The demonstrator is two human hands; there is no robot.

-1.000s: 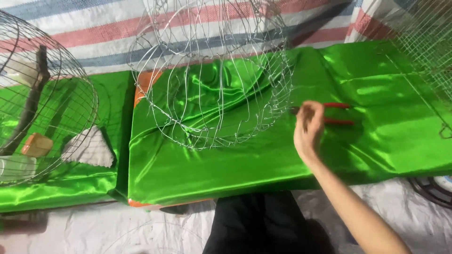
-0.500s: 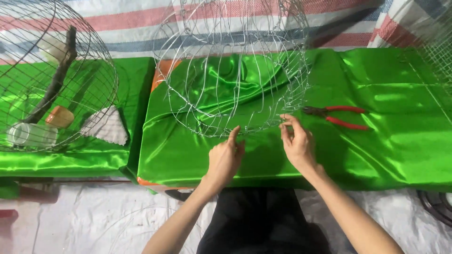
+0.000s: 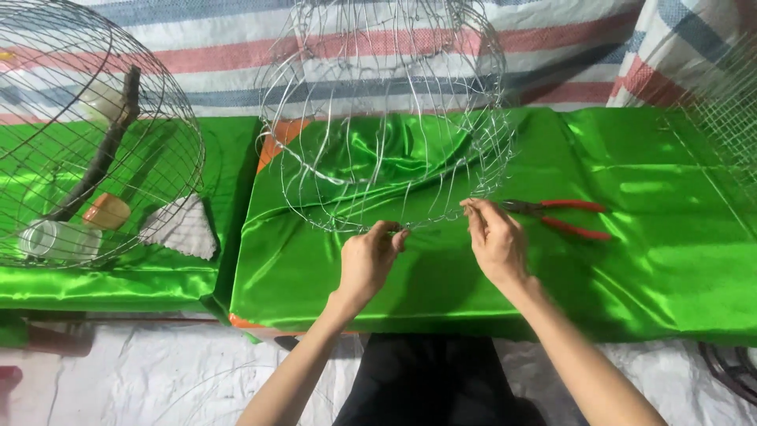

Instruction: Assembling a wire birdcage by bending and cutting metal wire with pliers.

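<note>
A round wire cage frame point(image 3: 386, 118) lies on its side on a table draped in shiny green cloth point(image 3: 631, 260). My left hand point(image 3: 369, 260) pinches the frame's near lower rim between thumb and fingers. My right hand point(image 3: 495, 241) grips the same rim a little to the right, fingertips on the wire. Red-handled pliers point(image 3: 561, 217) lie on the cloth just right of my right hand, untouched.
A finished round wire cage point(image 3: 87, 134) stands at the left with a wooden perch, an orange cup and a clear cup inside. A white cloth piece point(image 3: 183, 229) lies beside it. Wire mesh point(image 3: 725, 118) shows at the far right. White sheeting point(image 3: 142, 371) covers the floor.
My right hand left the pliers on the cloth and came to the frame's rim. My left hand came into view and took the rim too. The view shifted right.
</note>
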